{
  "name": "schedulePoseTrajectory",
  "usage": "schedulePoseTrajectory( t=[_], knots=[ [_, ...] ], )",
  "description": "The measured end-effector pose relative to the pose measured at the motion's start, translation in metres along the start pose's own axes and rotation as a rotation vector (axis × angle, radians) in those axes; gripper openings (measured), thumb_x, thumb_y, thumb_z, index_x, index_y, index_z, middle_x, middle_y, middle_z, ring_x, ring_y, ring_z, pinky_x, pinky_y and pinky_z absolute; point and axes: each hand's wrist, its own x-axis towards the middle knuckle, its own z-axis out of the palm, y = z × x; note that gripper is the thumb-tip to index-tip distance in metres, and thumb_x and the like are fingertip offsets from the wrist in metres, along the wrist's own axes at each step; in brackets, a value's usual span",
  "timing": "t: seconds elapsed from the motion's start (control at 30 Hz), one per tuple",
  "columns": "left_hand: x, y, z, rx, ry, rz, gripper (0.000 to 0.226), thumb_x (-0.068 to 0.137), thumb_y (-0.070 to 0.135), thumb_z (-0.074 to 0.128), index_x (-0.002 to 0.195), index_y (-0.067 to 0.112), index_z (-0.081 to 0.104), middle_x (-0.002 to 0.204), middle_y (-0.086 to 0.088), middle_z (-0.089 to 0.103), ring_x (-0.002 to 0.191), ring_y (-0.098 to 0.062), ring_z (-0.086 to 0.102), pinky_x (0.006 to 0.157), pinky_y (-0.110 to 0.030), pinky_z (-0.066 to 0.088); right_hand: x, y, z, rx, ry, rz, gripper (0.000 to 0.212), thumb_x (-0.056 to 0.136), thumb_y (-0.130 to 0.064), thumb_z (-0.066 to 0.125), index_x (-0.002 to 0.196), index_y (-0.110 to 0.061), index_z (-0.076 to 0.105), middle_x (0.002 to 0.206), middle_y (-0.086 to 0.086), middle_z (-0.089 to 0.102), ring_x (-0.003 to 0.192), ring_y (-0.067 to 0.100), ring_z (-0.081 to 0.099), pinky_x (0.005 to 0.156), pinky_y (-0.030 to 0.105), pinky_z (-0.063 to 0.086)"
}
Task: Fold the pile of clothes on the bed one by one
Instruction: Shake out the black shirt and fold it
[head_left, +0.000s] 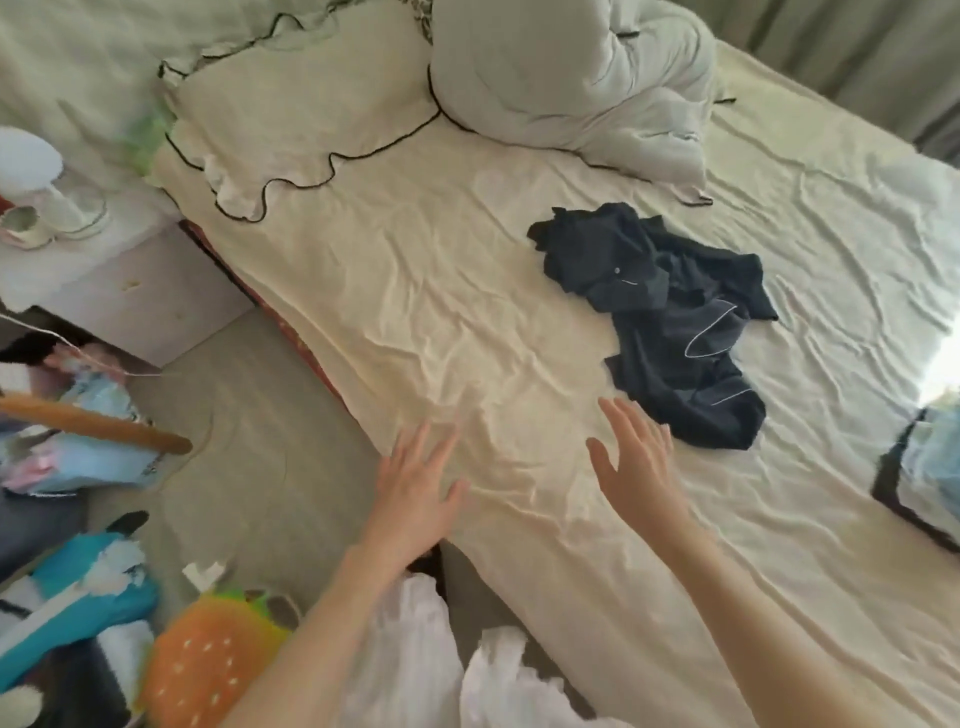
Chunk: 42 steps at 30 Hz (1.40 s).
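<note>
Folding is looking barely begun: one dark navy heap of clothes (670, 322) is lying crumpled and unfolded on the bed (415, 312), and no folded garment is showing anywhere. How many pieces are tangled in it is impossible to count. Two hands are reaching out flat over the sheet, left hand (415, 488) and right hand (636, 462), each grip spread and holding nothing, the right just beside the heap

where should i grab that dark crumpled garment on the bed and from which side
Probably best to take the dark garment at its near bottom edge, the part closest to the right hand, which is open just short of it. That edge lies flat on the sheet, while the far end is bunched in folds. Come in from the near side and pinch the hem.
</note>
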Motion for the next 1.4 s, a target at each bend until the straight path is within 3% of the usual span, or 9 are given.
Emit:
schedulePoseTrajectory(
  t=[0.17, 0.4, 0.63, 0.73, 0.83, 1.03, 1.13, 1.27, 1.4],
  knots=[
    [0.125, -0.023, -0.030, 0.135, -0.021, 0.087, 0.056, 0.099, 0.040, 0.033, 0.150, 0.030, 0.012, 0.159, -0.003, 0.000, 0.145, -0.023, -0.004, 0.118, -0.043, 0.005, 0.085, -0.010, 0.024, -0.061, -0.003, 0.049, 0.047, 0.094, -0.024, 0.054, 0.139, -0.014, 0.043, 0.146, 0.009, 0.042, 0.141, 0.027, 0.028, 0.114, 0.050, 0.013],
    [0.262, -0.051, 0.025, 0.319, -0.192, 0.129, 0.065, 0.098, 0.039, 0.035, 0.150, 0.031, -0.004, 0.158, -0.003, -0.015, 0.144, -0.024, -0.014, 0.116, -0.047, -0.001, 0.241, 0.035, 0.077, -0.220, -0.071, 0.099, 0.049, 0.097, -0.031, 0.048, 0.141, -0.014, 0.038, 0.148, 0.008, 0.038, 0.140, 0.026, 0.026, 0.115, 0.052, 0.016],
    [0.366, -0.075, 0.098, 0.441, -0.465, 0.007, 0.088, 0.087, 0.059, 0.047, 0.147, 0.038, -0.013, 0.154, -0.005, -0.027, 0.143, -0.030, -0.020, 0.113, -0.057, 0.006, 0.395, 0.088, 0.147, -0.200, -0.024, 0.368, 0.086, 0.088, -0.051, 0.055, 0.149, -0.008, 0.012, 0.156, 0.008, 0.018, 0.144, 0.026, 0.015, 0.115, 0.051, 0.017],
    [0.385, -0.088, 0.113, 0.459, -0.484, 0.011, 0.091, 0.084, 0.064, 0.048, 0.145, 0.042, -0.015, 0.153, -0.004, -0.030, 0.143, -0.029, -0.020, 0.113, -0.056, 0.007, 0.437, 0.097, 0.169, -0.343, -0.022, 0.328, 0.085, 0.089, -0.041, 0.059, 0.150, -0.015, 0.007, 0.155, 0.015, 0.015, 0.143, 0.030, 0.015, 0.111, 0.051, 0.018],
    [0.389, -0.096, 0.113, 0.478, -0.522, 0.019, 0.093, 0.082, 0.067, 0.048, 0.143, 0.044, -0.018, 0.152, -0.002, -0.032, 0.143, -0.028, -0.021, 0.113, -0.052, 0.006, 0.464, 0.098, 0.176, -0.348, 0.063, 0.284, 0.054, 0.092, -0.012, 0.054, 0.141, -0.014, 0.033, 0.142, 0.016, 0.034, 0.126, 0.032, 0.035, 0.092, 0.039, 0.036],
    [0.391, -0.082, 0.097, 0.422, -0.600, -0.032, 0.083, 0.087, 0.059, 0.048, 0.146, 0.043, -0.008, 0.155, -0.001, -0.025, 0.144, -0.028, -0.017, 0.113, -0.054, 0.009, 0.408, 0.100, 0.150, 0.023, 0.108, 0.146, 0.025, 0.094, -0.006, 0.048, 0.109, -0.003, 0.067, 0.103, 0.011, 0.062, 0.093, 0.026, 0.055, 0.069, 0.020, 0.026],
    [0.383, -0.057, 0.076, 0.161, -0.538, -0.127, 0.065, 0.094, 0.049, 0.044, 0.149, 0.032, 0.016, 0.159, -0.004, -0.001, 0.146, -0.026, 0.002, 0.115, -0.044, 0.016, 0.325, 0.085, 0.140, 0.194, 0.096, 0.221, 0.019, 0.092, -0.006, 0.054, 0.101, -0.005, 0.070, 0.093, 0.006, 0.064, 0.086, 0.022, 0.057, 0.068, 0.023, 0.034],
    [0.341, -0.004, 0.044, -0.763, -0.458, -0.406, 0.048, 0.092, 0.046, 0.051, 0.135, 0.026, 0.044, 0.134, 0.005, 0.049, 0.117, -0.012, 0.049, 0.095, -0.030, 0.039, 0.209, 0.058, 0.138, 0.337, -0.020, 0.253, 0.013, 0.087, -0.002, 0.063, 0.094, -0.004, 0.073, 0.089, 0.002, 0.066, 0.083, 0.020, 0.062, 0.072, 0.010, 0.039],
    [0.273, 0.037, 0.045, -0.996, -0.591, -0.431, 0.035, 0.088, 0.027, 0.065, 0.120, 0.023, 0.052, 0.114, 0.003, 0.062, 0.095, -0.013, 0.064, 0.079, -0.036, 0.056, 0.125, 0.030, 0.129, 0.382, -0.123, 0.222, 0.015, 0.085, -0.004, 0.066, 0.096, -0.009, 0.075, 0.092, -0.004, 0.067, 0.083, 0.011, 0.062, 0.074, 0.000, 0.037]
  ],
)
